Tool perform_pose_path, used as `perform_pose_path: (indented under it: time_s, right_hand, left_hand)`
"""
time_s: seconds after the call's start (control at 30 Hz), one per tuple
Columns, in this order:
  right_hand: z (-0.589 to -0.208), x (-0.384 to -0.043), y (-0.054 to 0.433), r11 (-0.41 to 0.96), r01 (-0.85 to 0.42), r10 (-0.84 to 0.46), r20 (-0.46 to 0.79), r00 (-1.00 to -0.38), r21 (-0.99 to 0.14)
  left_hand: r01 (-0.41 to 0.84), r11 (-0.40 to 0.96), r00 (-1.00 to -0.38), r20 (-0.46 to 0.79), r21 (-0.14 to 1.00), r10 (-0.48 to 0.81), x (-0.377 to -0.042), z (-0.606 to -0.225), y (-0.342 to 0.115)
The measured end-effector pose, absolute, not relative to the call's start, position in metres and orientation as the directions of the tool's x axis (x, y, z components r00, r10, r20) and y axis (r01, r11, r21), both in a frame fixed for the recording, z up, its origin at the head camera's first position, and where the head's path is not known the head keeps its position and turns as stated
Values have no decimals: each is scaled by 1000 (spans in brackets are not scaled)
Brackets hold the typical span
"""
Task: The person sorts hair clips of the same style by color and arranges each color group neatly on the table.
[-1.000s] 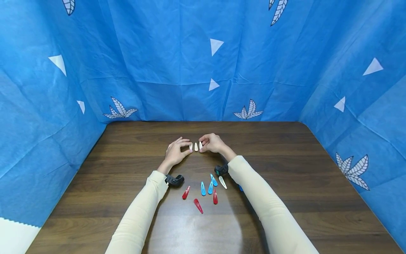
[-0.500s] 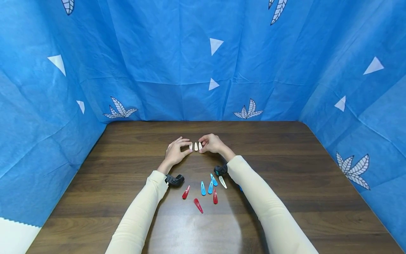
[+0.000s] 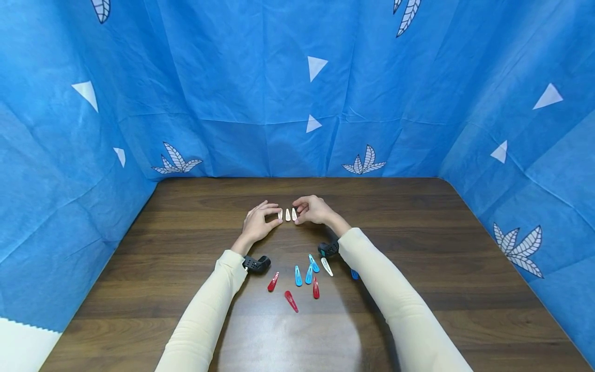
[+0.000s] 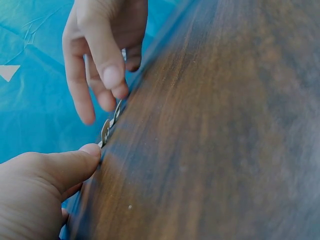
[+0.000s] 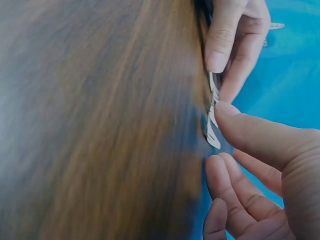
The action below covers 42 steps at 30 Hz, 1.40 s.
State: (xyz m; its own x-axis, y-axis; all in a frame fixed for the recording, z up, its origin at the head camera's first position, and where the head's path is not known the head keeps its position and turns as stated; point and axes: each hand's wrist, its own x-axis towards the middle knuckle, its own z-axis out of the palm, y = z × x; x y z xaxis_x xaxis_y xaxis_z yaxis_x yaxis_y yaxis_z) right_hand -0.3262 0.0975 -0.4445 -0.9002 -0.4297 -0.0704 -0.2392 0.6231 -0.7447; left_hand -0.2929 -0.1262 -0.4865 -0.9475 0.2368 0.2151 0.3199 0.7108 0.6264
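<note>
Three white snap hair clips stand in a short row near the table's far side. My left hand (image 3: 257,223) holds the left white hair clip (image 3: 280,214) at its ends, between thumb and index finger. The middle white hair clip (image 3: 287,215) lies free between both hands. At the right white hair clip (image 3: 294,214), my right hand (image 3: 314,211) hovers with loosely bent, parted fingers. In the right wrist view, this right clip (image 5: 213,139) shows in the gap between thumb and fingers, with the thumb tip close over it.
Nearer on the wooden table (image 3: 186,279) lie loose hair clips: another white clip (image 3: 327,266), several blue ones such as the blue clip (image 3: 298,276), and three red ones including the red clip (image 3: 291,301). A dark blue clip (image 3: 355,274) lies beside the right sleeve. Blue cloth (image 3: 232,103) surrounds the table.
My right hand has eased off the right white clip and its forearm has shifted slightly right, uncovering more of the dark blue clip. The left hand stays in place.
</note>
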Motion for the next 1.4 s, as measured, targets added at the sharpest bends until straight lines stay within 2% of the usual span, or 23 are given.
perform_pose_path:
  time_s: [0.3, 0.47, 0.7, 0.97, 1.4]
  right_hand:
    - [-425, -304, 126, 572, -352, -521, 3, -854, -741]
    - [-422, -283, 144, 509, -439, -573, 89, -815, -741]
    - [-425, -249, 168, 427, -492, -605, 164, -779, -759]
    - [-434, -221, 184, 412, -483, -622, 148, -769, -773]
    - [-452, -208, 194, 419, -479, -667, 97, -739, -771]
  left_hand:
    - [314, 712, -949, 208, 628, 236, -293, -486, -127]
    - [323, 714, -946, 218, 621, 239, -292, -487, -127]
    - [315, 708, -949, 213, 632, 232, -293, -487, -128]
    - [317, 709, -948, 217, 629, 231, -293, -488, -128]
    - [318, 712, -948, 216, 626, 234, -292, -487, -127]
